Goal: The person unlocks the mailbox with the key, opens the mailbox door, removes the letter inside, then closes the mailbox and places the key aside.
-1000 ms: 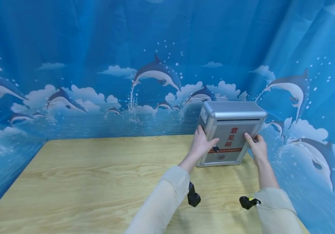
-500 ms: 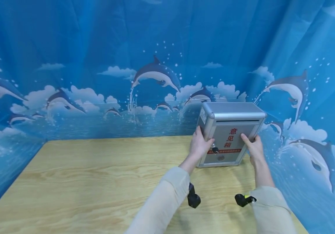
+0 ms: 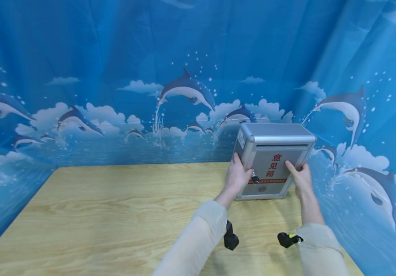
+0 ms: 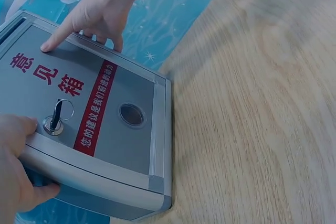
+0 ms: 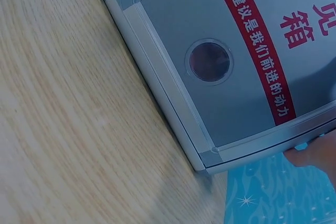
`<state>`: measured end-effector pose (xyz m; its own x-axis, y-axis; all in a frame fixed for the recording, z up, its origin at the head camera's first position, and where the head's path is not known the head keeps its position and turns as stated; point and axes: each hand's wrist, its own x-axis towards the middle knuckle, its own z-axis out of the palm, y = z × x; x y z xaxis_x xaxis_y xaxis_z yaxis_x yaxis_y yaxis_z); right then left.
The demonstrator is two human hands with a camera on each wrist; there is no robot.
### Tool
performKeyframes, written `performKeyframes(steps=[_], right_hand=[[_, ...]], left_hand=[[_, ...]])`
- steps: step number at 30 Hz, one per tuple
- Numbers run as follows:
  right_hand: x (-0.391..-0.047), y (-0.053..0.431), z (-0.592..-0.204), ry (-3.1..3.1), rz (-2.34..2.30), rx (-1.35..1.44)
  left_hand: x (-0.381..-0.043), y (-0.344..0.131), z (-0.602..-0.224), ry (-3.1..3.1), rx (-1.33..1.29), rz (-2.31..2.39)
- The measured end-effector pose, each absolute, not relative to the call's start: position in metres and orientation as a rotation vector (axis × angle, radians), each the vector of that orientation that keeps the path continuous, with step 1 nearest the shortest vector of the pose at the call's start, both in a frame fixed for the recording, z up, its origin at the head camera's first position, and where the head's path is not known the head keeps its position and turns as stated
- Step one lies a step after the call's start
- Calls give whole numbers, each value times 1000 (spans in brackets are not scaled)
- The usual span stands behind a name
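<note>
1. A person's left hand (image 3: pixel 238 177) clamps the left side of a silver suggestion box (image 3: pixel 274 159), thumb just beside a front lock (image 4: pixel 53 125) holding a ringed key (image 4: pixel 56 114).
2. The right hand (image 3: pixel 302 180) grips the opposite side, its thumb on the front panel near red Chinese characters (image 4: pixel 47 74).
3. The box stands near the far right corner of a wood-grain table (image 3: pixel 115 214), before a blue dolphin-print curtain (image 3: pixel 115 46).
</note>
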<state>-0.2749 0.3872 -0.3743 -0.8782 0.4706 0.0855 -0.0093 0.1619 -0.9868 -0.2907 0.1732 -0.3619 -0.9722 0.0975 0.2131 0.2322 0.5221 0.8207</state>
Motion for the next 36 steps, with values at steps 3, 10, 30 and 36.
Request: performKeyframes(steps=[3, 10, 30, 36], right_hand=[[-276, 385, -375, -2048, 1752, -457], [-275, 386, -375, -2046, 1753, -461], [-272, 387, -373, -2123, 1700, -427], [-272, 386, -375, -2112, 1693, -391]], left_hand=[[-291, 174, -362, -2603, -284, -1450], [-291, 172, -358, -2624, -279, -1443], [-290, 174, -354, -2684, -233, -1535], [-291, 173, -354, -2680, -271, -1502]])
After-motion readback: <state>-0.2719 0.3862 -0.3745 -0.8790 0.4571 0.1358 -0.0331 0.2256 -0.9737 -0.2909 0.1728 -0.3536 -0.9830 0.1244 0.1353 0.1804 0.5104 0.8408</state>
